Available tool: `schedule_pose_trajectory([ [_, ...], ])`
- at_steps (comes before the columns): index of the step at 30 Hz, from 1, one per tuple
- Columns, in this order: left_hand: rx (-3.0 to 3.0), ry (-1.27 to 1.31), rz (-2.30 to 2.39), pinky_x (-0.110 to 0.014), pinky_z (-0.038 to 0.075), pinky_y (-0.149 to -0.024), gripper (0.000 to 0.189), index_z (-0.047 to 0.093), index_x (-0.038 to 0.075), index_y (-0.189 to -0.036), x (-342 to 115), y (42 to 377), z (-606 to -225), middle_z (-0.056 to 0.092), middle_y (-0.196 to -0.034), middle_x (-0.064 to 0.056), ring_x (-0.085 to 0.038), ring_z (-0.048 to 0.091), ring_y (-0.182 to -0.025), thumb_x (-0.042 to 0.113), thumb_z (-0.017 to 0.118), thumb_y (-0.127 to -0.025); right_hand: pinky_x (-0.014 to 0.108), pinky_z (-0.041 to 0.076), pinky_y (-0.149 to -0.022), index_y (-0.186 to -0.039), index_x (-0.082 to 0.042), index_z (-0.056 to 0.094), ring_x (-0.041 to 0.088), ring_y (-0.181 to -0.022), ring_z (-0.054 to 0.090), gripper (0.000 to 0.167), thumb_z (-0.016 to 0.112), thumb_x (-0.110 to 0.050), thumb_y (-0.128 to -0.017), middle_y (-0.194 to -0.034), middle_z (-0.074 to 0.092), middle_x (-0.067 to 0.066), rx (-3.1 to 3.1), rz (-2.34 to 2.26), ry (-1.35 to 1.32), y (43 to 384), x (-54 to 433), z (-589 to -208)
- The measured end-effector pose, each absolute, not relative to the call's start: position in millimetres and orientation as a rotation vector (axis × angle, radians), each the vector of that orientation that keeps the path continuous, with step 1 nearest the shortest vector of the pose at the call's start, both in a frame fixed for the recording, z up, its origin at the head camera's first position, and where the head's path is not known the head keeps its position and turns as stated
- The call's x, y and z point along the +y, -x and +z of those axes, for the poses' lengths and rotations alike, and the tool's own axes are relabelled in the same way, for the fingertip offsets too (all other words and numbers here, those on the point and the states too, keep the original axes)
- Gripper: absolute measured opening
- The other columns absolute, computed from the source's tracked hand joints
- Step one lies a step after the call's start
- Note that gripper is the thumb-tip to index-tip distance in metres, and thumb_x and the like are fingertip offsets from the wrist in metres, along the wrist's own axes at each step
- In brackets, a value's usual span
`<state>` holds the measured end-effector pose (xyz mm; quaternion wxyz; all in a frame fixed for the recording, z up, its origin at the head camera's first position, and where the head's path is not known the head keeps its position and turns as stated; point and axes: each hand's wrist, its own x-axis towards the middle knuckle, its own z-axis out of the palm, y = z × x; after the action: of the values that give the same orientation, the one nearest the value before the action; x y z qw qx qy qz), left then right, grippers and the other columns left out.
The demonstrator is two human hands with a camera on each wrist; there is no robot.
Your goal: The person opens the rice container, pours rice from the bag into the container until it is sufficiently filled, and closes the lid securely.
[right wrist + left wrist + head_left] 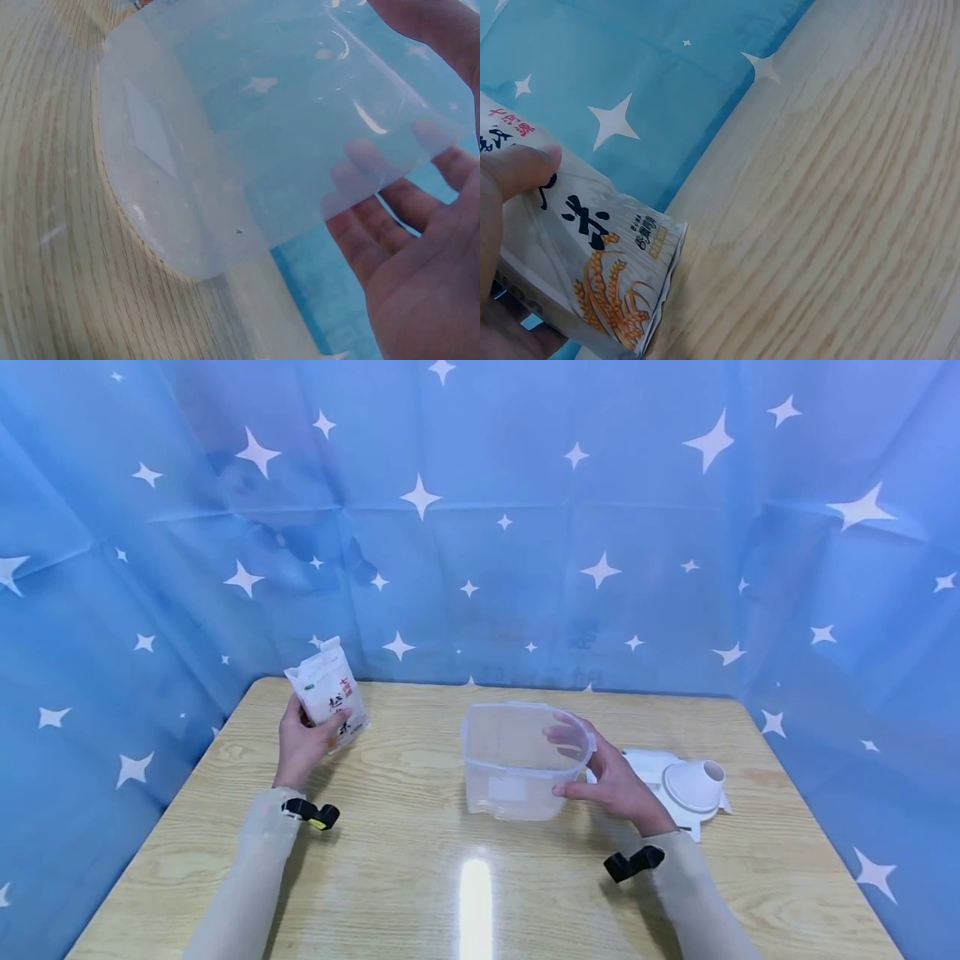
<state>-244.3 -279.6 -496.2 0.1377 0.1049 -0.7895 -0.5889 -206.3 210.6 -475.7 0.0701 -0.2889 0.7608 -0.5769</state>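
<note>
At the left of the table my left hand [303,743] grips a white bag of rice [327,689], thumb across its printed front. Black and red characters and golden grain ears show on the bag [592,247] in the left wrist view. Near the middle, my right hand [611,781] holds a clear plastic container [517,793] by its right side, thumb at the front and fingers round the back. Through the clear wall [262,150] the fingertips show in the right wrist view. I see no contents in the container, and a pale label [150,131] marks its bottom.
Behind the right hand lies a white flat piece [648,764] with a white cone-shaped spout [697,785], partly hidden by that hand. A blue star-printed cloth [480,527] hangs along the back and sides of the wooden table [405,877].
</note>
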Motion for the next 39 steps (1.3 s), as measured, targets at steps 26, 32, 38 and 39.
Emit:
schedule_pose_trajectory([
  [26, -2.261, -0.295, -1.584, -0.034, 0.054, -0.098, 0.062, 0.057, 0.015, -0.137, -275.2, 238.5, -499.2, 0.066, -0.134, -0.010, -0.021, 0.064, -0.119, 0.029, 0.086, -0.084, 0.024, 0.040, -0.119, -0.163, -0.019, 0.024, 0.037, -0.147, 0.041, 0.097, 0.077, 0.004, -0.086, -0.156, 0.044, 0.020, 2.224, -1.799, 0.904, 206.9, 208.6, -479.6],
  [32, -2.273, -0.286, -1.586, -0.032, 0.055, -0.096, 0.061, 0.060, 0.015, -0.136, -272.3, 231.9, -499.5, 0.068, -0.132, -0.009, -0.020, 0.065, -0.116, 0.027, 0.088, -0.083, 0.022, 0.040, -0.118, -0.163, -0.021, 0.024, 0.036, -0.147, 0.041, 0.097, 0.078, 0.002, -0.086, -0.156, 0.044, 0.019, 2.220, -1.794, 0.896, 206.0, 207.4, -478.7],
  [38, -2.307, -0.285, -1.625, -0.048, 0.054, -0.105, 0.064, 0.058, 0.016, -0.139, -265.1, 222.1, -493.8, 0.065, -0.137, -0.010, -0.027, 0.063, -0.124, 0.028, 0.087, -0.083, 0.022, 0.040, -0.118, -0.163, -0.023, 0.026, 0.036, -0.147, 0.042, 0.099, 0.080, 0.002, -0.084, -0.156, 0.046, 0.015, 2.224, -1.804, 0.880, 206.3, 207.1, -478.0],
  [39, -2.311, -0.285, -1.634, -0.049, 0.053, -0.106, 0.065, 0.057, 0.016, -0.140, -263.5, 219.9, -492.4, 0.065, -0.138, -0.010, -0.028, 0.063, -0.125, 0.028, 0.087, -0.083, 0.022, 0.041, -0.118, -0.163, -0.022, 0.025, 0.036, -0.146, 0.042, 0.098, 0.080, 0.002, -0.084, -0.156, 0.046, 0.015, 2.223, -1.806, 0.883, 206.2, 207.2, -477.8],
])
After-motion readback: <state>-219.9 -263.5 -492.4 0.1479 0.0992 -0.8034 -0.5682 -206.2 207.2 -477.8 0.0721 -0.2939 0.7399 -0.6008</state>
